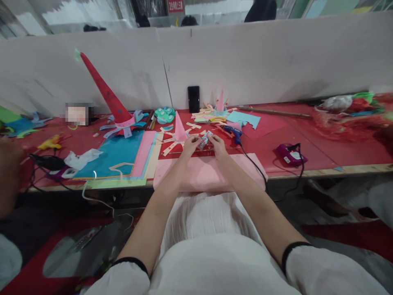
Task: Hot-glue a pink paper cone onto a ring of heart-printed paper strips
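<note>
Between my two hands, over the table's front part, is a small light blue patterned piece (205, 140). My left hand (192, 146) has its fingers closed on the piece's left side. On its right side, the fingers of my right hand (217, 145) pinch it. Just left of my hands stands a pink cone (180, 129) with pale strips (170, 148) spread around its base. A blue glue gun (235, 134) lies right of my right hand. Below my wrists a pink sheet (196, 174) covers the table edge.
A tall red cone hat (106, 92) stands at the left behind blue and pink sheets (112, 157). A black phone (193, 99) leans on the partition. A purple box (291, 155) with a cable sits right. Another person's arm (9, 176) is at far left.
</note>
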Available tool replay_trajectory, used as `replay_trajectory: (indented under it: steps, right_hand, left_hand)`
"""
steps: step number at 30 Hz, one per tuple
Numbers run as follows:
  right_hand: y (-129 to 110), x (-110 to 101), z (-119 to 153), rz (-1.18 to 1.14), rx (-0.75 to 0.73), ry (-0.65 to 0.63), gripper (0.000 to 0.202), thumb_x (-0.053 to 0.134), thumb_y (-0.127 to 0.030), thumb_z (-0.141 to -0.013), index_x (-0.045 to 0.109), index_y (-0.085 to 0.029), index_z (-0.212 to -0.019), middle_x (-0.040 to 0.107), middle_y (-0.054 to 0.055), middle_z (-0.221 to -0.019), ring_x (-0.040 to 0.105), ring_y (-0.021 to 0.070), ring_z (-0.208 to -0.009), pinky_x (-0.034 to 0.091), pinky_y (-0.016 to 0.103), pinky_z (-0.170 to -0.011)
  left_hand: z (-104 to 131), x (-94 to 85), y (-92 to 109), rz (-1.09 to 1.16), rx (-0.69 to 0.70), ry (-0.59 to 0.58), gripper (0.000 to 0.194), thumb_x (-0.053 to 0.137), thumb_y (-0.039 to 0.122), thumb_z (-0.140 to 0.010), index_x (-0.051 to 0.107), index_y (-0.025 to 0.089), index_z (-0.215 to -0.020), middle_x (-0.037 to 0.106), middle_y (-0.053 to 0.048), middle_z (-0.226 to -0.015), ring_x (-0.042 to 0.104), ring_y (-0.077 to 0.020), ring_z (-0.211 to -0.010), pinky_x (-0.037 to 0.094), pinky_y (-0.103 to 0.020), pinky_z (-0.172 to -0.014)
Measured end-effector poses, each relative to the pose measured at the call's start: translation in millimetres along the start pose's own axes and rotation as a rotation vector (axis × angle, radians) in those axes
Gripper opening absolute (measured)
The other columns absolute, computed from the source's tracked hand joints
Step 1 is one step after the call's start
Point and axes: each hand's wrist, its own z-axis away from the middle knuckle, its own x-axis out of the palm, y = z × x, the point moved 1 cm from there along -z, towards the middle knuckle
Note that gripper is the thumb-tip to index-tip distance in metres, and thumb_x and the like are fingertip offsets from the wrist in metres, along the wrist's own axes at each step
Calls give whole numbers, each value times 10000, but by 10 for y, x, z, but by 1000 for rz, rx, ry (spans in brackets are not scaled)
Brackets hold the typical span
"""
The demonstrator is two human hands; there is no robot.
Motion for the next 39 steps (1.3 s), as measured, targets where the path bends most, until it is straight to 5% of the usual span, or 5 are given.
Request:
replay_trajectory:
  steps: [7,15,25,33,39]
  right_hand:
    - [-12,65,41,53,-42,-79,444,648,-593,-565,556,-178,-691,571,-27,-655,487,80,-574,412,210,-552]
    - [-58,105,90,91,-66,-179,423,679,-569,-544,568,-167,-614,550,-21,-580,485,99,-576,405,231,-579]
    - [-62,41,84,24,-58,-63,424,639,-586,-586,534,-183,-667,530,-31,-600,472,85,-561,399,213,-541]
    - [-23,25,65,7,-25,-39,435,580,-609,-630,493,-191,-710,521,-31,-622,474,77,-524,373,196,-474]
    - [-38,80,66,97,-92,-88,448,635,-604,-575,518,-175,-632,518,-24,-631,461,85,-605,404,215,-584]
  left_hand:
    - [-36,-22,-2,-12,-29,14,184,676,268,-694,554,159,-610,568,17,-633,532,-101,-610,458,-229,-607]
    - [-81,-20,-45,-27,-66,20,250,492,329,-875,570,139,-1017,595,-61,-1002,580,-137,-844,506,-325,-747]
    - [-21,3,23,-32,-40,-21,187,672,272,-700,556,159,-608,566,26,-611,533,-101,-541,449,-247,-579]
    - [-31,20,-16,-41,-4,17,187,669,275,-689,555,165,-589,561,17,-643,543,-113,-614,454,-248,-635]
    - [-24,-15,-22,-72,0,33,202,609,325,-776,575,137,-712,592,-12,-749,554,-131,-729,457,-303,-733]
